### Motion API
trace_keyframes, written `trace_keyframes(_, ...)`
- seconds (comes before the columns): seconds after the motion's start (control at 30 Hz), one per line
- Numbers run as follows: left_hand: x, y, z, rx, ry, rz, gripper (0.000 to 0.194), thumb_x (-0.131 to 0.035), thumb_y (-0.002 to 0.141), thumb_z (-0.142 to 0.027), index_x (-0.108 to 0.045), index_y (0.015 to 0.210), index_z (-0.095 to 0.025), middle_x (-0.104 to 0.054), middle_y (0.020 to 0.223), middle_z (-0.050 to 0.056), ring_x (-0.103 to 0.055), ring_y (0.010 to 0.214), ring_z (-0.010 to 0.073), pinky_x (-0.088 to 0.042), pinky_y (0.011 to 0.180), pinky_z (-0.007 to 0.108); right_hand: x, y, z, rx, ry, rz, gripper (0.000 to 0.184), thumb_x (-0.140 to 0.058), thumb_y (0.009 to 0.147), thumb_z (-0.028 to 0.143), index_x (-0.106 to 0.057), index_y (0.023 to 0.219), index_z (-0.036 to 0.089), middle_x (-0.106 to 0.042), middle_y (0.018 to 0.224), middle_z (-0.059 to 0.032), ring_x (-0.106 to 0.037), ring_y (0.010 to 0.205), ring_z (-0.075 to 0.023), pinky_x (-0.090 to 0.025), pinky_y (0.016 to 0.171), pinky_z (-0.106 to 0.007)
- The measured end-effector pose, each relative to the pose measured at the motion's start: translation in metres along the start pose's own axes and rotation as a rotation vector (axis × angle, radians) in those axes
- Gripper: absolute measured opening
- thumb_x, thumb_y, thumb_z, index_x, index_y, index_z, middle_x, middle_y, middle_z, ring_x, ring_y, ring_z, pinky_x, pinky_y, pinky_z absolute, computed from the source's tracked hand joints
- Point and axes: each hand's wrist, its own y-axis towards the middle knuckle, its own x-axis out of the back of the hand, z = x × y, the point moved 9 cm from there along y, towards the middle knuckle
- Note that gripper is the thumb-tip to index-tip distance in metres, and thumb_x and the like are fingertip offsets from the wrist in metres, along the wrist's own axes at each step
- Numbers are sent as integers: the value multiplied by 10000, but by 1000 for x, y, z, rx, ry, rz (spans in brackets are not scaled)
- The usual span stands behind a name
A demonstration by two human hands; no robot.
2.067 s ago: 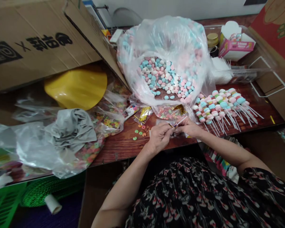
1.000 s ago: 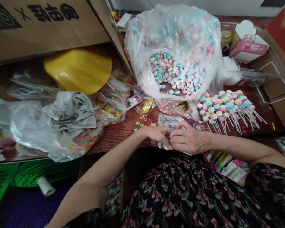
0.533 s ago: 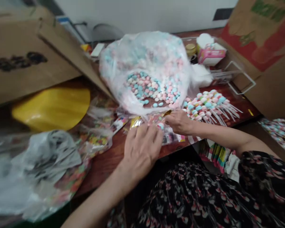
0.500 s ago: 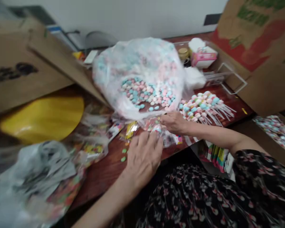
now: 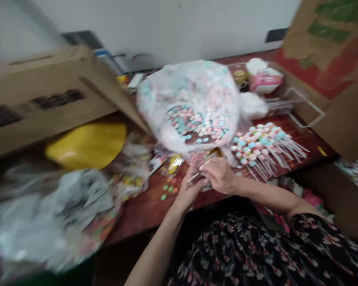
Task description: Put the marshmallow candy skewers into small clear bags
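At the front edge of the table [image 5: 128, 222], my two hands meet close together. My right hand [image 5: 222, 174] is closed, its fingertips pinching a thin white stick [image 5: 194, 177] that slants down to the left. My left hand [image 5: 189, 192] is curled just below and beside the stick; what its fingers hold is hidden. Right behind them lies a large clear bag [image 5: 155, 95] full of pink, blue and white candies [image 5: 193, 121]. A pile of candy sticks [image 5: 262, 141] lies to the right. Several small green and orange candies [image 5: 164, 196] lie loose to the left.
An open cardboard box [image 5: 47, 91] and a yellow sheet-like thing [image 5: 89, 145] are at left, above crumpled plastic bags [image 5: 77, 198]. A small shiny yellow packet [image 5: 175, 163] lies near the hands. At right stand a pink and white box [image 5: 267, 81] and a tall carton [image 5: 340, 103].
My left hand has moved from lying flat on the table up to my right hand, and its fingers have curled. A white stick now shows between the hands. The view has shifted left.
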Motion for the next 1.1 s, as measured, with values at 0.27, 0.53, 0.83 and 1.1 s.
trace_keyframes(0.27, 42, -88, -48, -170, 639, -126, 214, -566, 900, -302, -672, 1039, -177, -701, 985, 103, -622, 940, 200, -469, 903, 364, -98, -35, 19, -470, 854, 432, 211, -542, 854, 291, -515, 670, 191, -455, 492, 66, -413, 467, -88, -364, 511, -223)
trace_keyframes(0.53, 164, -221, 11, 785, 1042, -31, 203, -531, 853, -255, -694, 845, -135, -666, 719, 31, -608, 693, 156, -444, 648, 228, -100, -32, 49, 95, 264, 388, 168, -522, 900, 195, -617, 1037, 176, -673, 867, -71, -573, 804, -178, -450, 764, -326)
trace_keyframes(0.83, 98, -150, 29, 319, 1247, 38, 225, -467, 926, -236, -674, 985, -174, -703, 949, 106, -662, 870, 208, -506, 820, 321, 8, -60, -44, -174, -24, -32, 124, -517, 896, 193, -636, 859, 192, -647, 783, -30, -586, 762, -167, -457, 742, -311)
trace_keyframes(1.1, -93, -13, 18, -261, 1451, 531, 226, -511, 818, -80, -616, 1016, -106, -584, 1034, 158, -542, 979, 282, -508, 767, 394, 65, -107, -59, -345, -211, -310, 130, -514, 889, 195, -637, 849, 196, -651, 778, -36, -582, 764, -173, -472, 738, -320)
